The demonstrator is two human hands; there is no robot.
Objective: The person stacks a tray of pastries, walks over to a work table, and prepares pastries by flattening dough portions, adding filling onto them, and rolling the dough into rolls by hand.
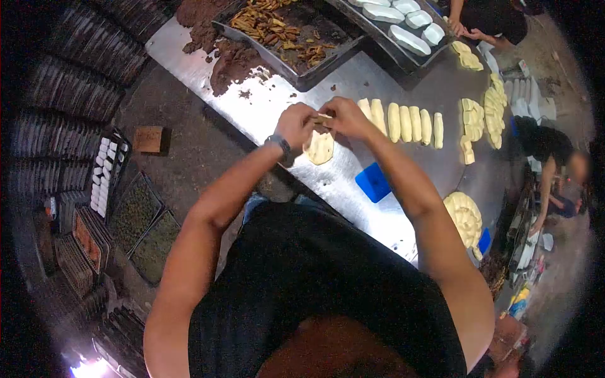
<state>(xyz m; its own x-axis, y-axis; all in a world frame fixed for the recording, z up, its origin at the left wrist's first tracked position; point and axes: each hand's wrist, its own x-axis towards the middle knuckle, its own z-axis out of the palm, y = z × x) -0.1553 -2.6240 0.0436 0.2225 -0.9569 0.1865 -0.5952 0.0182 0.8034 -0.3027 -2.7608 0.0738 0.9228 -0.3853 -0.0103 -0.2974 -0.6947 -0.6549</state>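
Observation:
A flattened piece of pale yellow dough (320,150) lies at the near edge of the metal table, with brown filling (322,129) at its far end. Over that end, my left hand (296,126) and my right hand (346,118) face each other with fingers curled. Their fingertips pinch a yellowish-brown strip (323,119) that spans between them; its exact kind is hard to make out. My left wrist wears a dark watch. Just right of my right hand stands a row of several rolled dough logs (405,123). A blue dough scraper (374,183) lies on the table nearer to me.
A dark tray (299,80) of yellow-brown strips sits beyond my hands, beside a crumbly brown heap (236,63). Another tray (403,57) holds white-looking pieces. More dough (463,217) lies right. Two people work at the right. Trays and racks stand left on the floor.

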